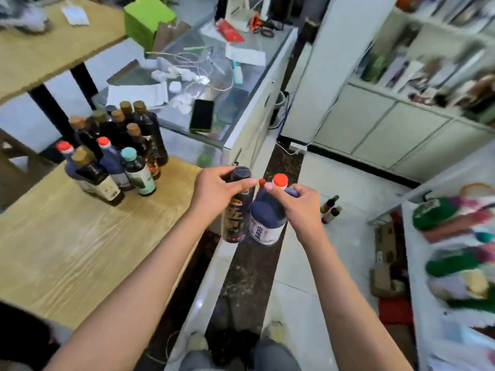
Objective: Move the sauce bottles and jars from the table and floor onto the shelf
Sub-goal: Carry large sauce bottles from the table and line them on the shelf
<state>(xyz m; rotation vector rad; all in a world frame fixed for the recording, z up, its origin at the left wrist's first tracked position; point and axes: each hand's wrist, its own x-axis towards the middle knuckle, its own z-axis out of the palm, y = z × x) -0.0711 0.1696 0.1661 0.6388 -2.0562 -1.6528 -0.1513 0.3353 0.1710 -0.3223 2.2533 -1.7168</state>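
My left hand [214, 192] grips a tall dark bottle [235, 220] with an orange and black label, held by its neck above the floor. Beside it my right hand [300, 204] holds a dark blue jug [266, 223] with a red cap and white label by its handle. The two bottles hang side by side, nearly touching. A cluster of several dark sauce bottles [117, 153] with tan, red and teal caps stands on the low wooden table [67, 250] at the left. Two small bottles [330, 208] stand on the floor tiles further ahead. White shelves [428, 84] rise at the right.
A glass counter [214, 84] ahead carries a phone [202, 115], papers, cables and a green box. A white shelf unit [417, 263] with colourful packets is at the near right. Cardboard pieces lie on the floor beside it. My feet show at the bottom.
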